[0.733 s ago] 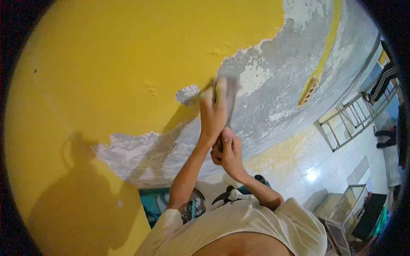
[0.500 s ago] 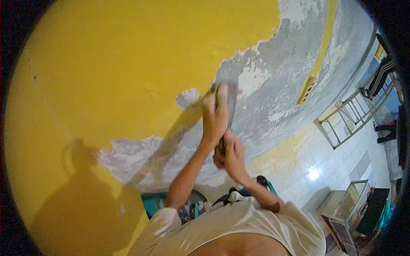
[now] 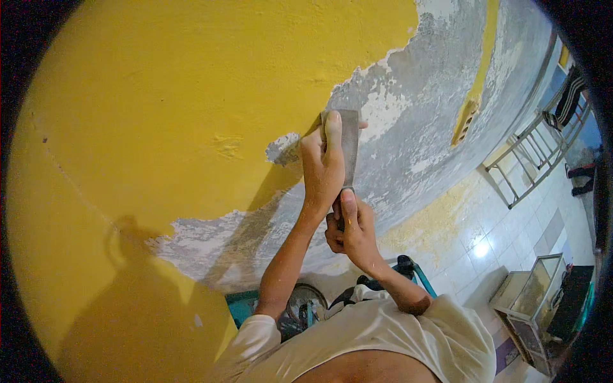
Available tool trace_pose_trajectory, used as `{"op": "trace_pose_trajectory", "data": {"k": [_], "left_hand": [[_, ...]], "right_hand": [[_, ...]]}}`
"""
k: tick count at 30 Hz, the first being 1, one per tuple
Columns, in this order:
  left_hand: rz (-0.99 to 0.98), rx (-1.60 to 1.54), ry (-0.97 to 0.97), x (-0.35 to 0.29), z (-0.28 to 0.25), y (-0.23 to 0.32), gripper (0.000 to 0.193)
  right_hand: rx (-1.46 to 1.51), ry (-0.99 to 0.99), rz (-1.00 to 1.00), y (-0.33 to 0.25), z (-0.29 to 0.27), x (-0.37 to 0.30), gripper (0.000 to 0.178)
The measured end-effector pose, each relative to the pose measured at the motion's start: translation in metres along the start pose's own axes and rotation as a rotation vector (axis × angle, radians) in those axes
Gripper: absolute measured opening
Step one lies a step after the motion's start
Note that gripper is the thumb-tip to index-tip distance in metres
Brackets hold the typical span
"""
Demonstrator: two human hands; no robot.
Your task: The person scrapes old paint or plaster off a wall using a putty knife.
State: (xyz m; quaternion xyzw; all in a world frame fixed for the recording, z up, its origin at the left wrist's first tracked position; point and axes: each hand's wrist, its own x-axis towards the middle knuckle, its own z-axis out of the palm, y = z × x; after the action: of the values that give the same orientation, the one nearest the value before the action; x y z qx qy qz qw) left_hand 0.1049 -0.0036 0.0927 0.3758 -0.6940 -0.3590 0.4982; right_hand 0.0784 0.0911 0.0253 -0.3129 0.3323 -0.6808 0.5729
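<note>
Both my hands are on a scraper [image 3: 348, 143] with a broad grey metal blade, held up in front of the wall. My left hand [image 3: 324, 159] grips the blade near its wide end, thumb lying flat on the face and fingers behind it. Lower down, my right hand [image 3: 355, 231] wraps the dark handle, its thumb at the base of the blade. Around the blade's edge the yellow paint [image 3: 191, 96] ends raggedly, and bare grey plaster [image 3: 408, 96] with whitish patches shows to the right. Whether the edge touches the wall is hard to see.
A metal ladder [image 3: 536, 156] stands at the right, with a person's striped trouser leg [image 3: 569, 96] by it. Yellow flakes [image 3: 434, 220] litter the tiled floor [image 3: 463, 268]. A glass-sided case [image 3: 539, 287] sits lower right. A conduit strip [image 3: 483, 64] runs down the plaster.
The scraper, blurred before, is now sharp. My right hand has shifted slightly right and down, and the whole view has tilted a little. Both hands keep their hold.
</note>
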Motion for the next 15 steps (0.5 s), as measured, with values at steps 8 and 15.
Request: {"op": "trace_pose_trajectory", "data": {"k": [8, 15], "left_hand": [[0.051, -0.049, -0.020, 0.017, 0.006, 0.016, 0.048], [-0.051, 0.021, -0.021, 0.003, 0.003, -0.007, 0.051]], "right_hand": [[-0.009, 0.020, -0.066, -0.008, 0.005, 0.006, 0.044], [-0.041, 0.049, -0.041, 0.003, 0.000, -0.001, 0.043]]}}
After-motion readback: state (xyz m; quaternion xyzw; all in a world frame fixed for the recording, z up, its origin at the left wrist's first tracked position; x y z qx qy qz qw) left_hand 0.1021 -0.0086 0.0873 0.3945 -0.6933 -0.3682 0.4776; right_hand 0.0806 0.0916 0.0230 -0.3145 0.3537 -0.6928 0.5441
